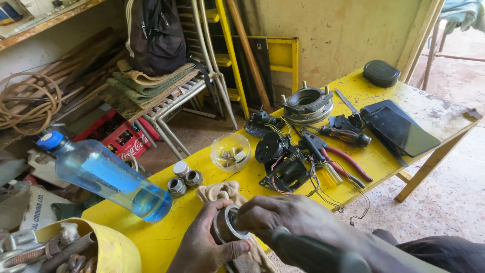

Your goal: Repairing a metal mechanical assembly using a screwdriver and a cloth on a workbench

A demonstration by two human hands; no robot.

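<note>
Your left hand (pixel 204 245) fingers curled around a metal ring (pixel 226 225), right hand (pixel 283 220) fingers pressed into it, above a scuffed yellow bench (pixel 202 164), blue-tinted bottle (pixel 108 177) lying left, dirt floor (pixel 444 197) beyond.

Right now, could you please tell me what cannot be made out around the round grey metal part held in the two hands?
- Head view: the round grey metal part is half covered by the right hand and left hand; its far face is hidden.
- The beige cloth runs under the hands; its extent is hidden.
- The small pieces in the clear plastic bowl are too small to identify.
- The yellow bucket is cut off by the bottom edge.
</note>
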